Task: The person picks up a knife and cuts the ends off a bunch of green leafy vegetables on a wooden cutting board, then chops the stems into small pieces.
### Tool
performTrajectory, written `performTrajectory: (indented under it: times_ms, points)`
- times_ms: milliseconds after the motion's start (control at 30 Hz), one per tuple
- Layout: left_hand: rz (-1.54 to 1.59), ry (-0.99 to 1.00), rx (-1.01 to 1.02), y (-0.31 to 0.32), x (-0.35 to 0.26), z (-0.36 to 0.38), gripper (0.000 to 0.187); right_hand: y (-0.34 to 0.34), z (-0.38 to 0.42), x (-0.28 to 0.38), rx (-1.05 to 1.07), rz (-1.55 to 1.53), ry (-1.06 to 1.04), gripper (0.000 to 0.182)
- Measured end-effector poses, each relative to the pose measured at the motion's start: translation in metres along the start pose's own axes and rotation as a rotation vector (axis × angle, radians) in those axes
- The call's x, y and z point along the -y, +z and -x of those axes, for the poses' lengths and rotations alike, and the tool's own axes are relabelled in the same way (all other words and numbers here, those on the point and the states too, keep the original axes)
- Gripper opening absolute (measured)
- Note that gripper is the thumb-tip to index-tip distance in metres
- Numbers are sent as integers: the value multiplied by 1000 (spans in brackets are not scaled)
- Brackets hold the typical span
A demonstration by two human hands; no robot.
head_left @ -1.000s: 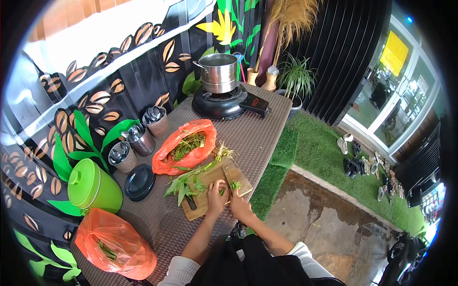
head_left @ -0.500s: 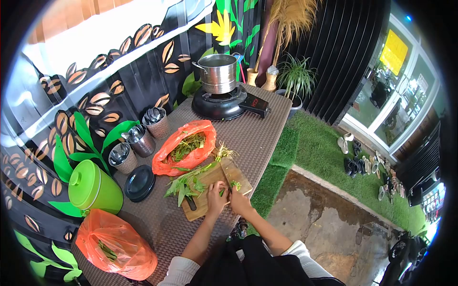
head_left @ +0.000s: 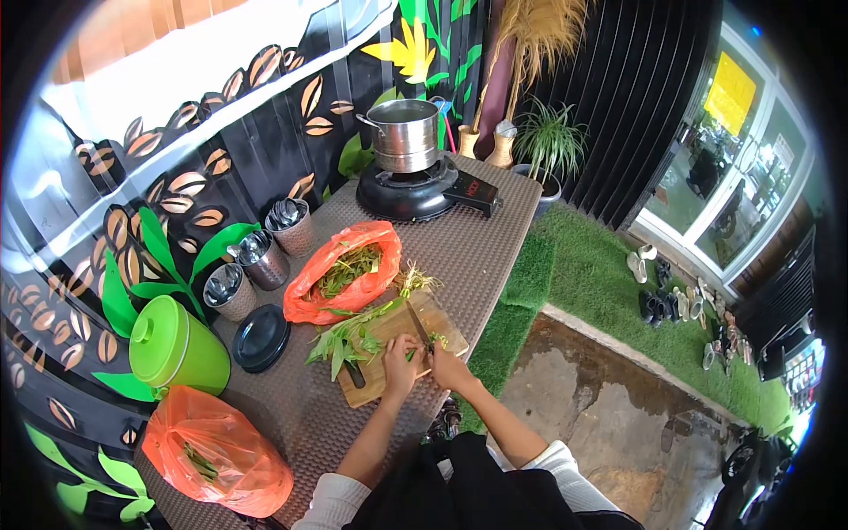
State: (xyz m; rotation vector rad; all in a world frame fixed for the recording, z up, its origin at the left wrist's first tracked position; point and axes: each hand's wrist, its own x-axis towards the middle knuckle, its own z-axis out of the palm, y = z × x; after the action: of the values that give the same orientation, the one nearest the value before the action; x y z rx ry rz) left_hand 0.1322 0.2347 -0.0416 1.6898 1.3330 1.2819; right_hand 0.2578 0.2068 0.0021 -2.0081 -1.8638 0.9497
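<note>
My left hand [head_left: 402,364] is closed on green stems over the wooden cutting board [head_left: 378,389]. Beside it, my right hand [head_left: 449,368] grips a knife [head_left: 416,321], its blade pointing away from me across the board; the handle is hidden in the fingers. Small cut green pieces [head_left: 440,340] lie by the right hand. Long-leaved greens [head_left: 340,343] spread over the board's left side, and a bundle of pale roots [head_left: 415,281] rests at its far edge. Just beyond stands an open orange plastic bag [head_left: 305,299] full of leafy stems.
A metal pot [head_left: 405,141] sits on a black portable stove [head_left: 397,201] at the table's far end. Cutlery cups [head_left: 231,300], black plates [head_left: 261,340], a green lidded container [head_left: 177,340] and another orange bag [head_left: 216,450] line the left. Shoes [head_left: 654,305] are on the grass mat.
My right hand and the knife have shifted slightly over the board. My left hand stays at the stems, and the rest of the table looks the same.
</note>
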Motion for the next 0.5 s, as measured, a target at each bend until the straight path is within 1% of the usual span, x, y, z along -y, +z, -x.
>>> performTrajectory:
  times_ms: [100, 167, 233, 267, 333, 367, 433, 467, 500]
  points:
    - [38, -8, -15, -1, 2, 0, 19, 11, 12, 2, -4, 31, 26, 29]
    - [56, -2, -24, -1, -2, 1, 18, 22, 20, 5, -125, 71, 39, 33]
    - [-107, 93, -1, -5, -5, 3, 16, 19, 13, 3, -113, 71, 6, 33]
    - [-108, 93, -2, -4, -2, 5, 16, 18, 8, 2, -98, 68, -26, 33]
    - [-177, 213, -11, -3, 3, 8, 14, 12, -2, -3, -64, 73, -29, 31]
    - [-177, 213, -11, -3, 5, 7, 14, 7, -4, -5, -30, 80, -35, 30]
    - [-185, 124, 5, -5, 9, 5, 15, 5, 1, -7, -23, 66, -49, 30]
    - [-185, 122, 5, -4, 10, 3, 15, 4, 4, -6, -18, 53, -61, 31]
    - [14, 25, 1, -3, 11, -1, 17, 6, 9, -4, -17, 54, -61, 31]
